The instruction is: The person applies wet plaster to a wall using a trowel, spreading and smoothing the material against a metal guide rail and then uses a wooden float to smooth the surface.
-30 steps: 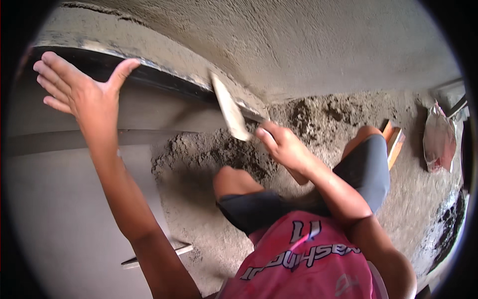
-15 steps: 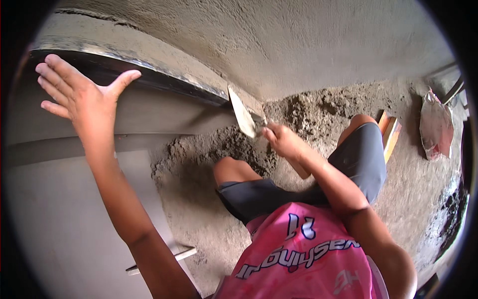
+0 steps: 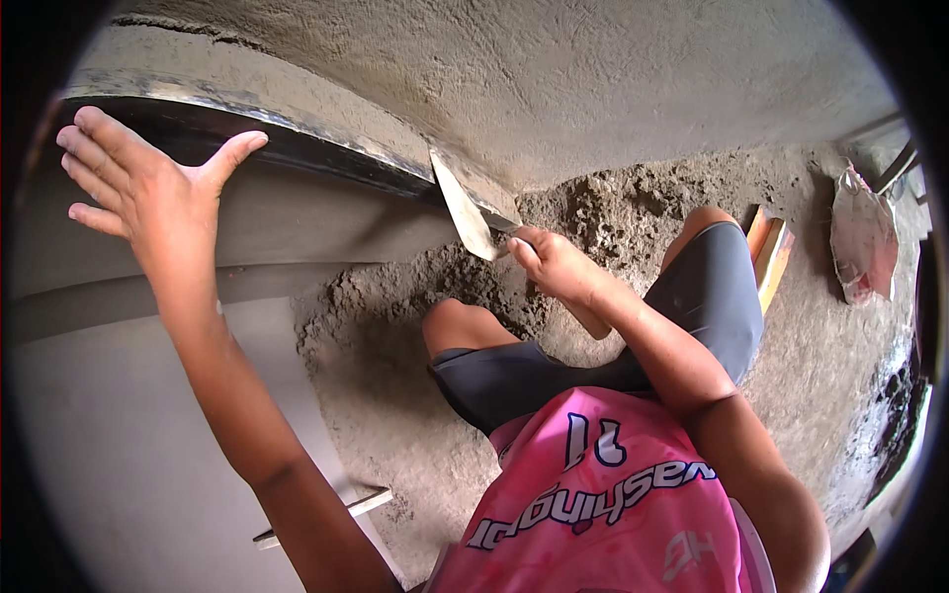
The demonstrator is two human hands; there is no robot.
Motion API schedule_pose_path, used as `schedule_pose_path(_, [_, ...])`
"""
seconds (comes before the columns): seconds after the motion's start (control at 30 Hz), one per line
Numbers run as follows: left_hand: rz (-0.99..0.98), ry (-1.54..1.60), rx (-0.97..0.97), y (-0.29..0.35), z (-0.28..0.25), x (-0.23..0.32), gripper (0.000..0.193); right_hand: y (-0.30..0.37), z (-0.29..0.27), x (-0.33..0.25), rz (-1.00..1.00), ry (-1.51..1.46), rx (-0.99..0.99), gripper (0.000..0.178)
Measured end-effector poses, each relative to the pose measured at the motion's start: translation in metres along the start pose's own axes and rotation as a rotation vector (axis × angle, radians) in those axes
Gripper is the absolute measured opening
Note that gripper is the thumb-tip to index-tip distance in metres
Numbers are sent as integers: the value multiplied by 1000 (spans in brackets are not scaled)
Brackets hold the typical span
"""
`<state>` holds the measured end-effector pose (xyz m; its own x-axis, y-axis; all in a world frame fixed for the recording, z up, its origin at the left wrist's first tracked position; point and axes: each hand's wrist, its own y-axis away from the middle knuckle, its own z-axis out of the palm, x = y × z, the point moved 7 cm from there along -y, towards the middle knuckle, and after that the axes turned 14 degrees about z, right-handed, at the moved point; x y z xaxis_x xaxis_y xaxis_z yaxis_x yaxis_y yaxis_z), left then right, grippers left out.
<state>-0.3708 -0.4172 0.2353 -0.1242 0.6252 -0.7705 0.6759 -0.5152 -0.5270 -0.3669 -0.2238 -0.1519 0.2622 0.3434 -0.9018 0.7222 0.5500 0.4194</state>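
My right hand [image 3: 556, 261] grips a trowel [image 3: 465, 215] by its handle. The trowel's pale, mortar-smeared blade points up and to the left, against or very close to the right end of a long dark straightedge [image 3: 326, 161]. That straightedge runs along the upper edge of a smooth grey ledge face [image 3: 297, 225]. At the far left my left hand [image 3: 153, 193] is spread, thumb and fingers apart, over the dark strip and the ledge face. Whether its palm touches them is hidden.
Crumbly wet mortar [image 3: 395, 287] lies along the ledge's foot and the wall [image 3: 633, 79]. Wooden pieces [image 3: 774, 255] rest beside my right knee. A torn sack [image 3: 862, 237] sits farther right. A thin pale strip [image 3: 371, 501] lies near my left arm.
The trowel and my right hand have shifted slightly left and up along the straightedge. My left hand has moved a little to the left, still spread.
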Motion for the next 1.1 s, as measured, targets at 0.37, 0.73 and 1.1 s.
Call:
schedule_pose_path(0.37, [-13, 0, -20, 3, 0, -5, 159, 8, -12, -68, -175, 38, 48, 36])
schedule_pose_path(0.73, [19, -42, -21, 6, 3, -7, 160, 28, -11, -120, -303, 54, 34, 33])
schedule_pose_path(1.1, [17, -7, -9, -3, 1, 0, 156, -33, 8, 58, 79, 43, 5, 36])
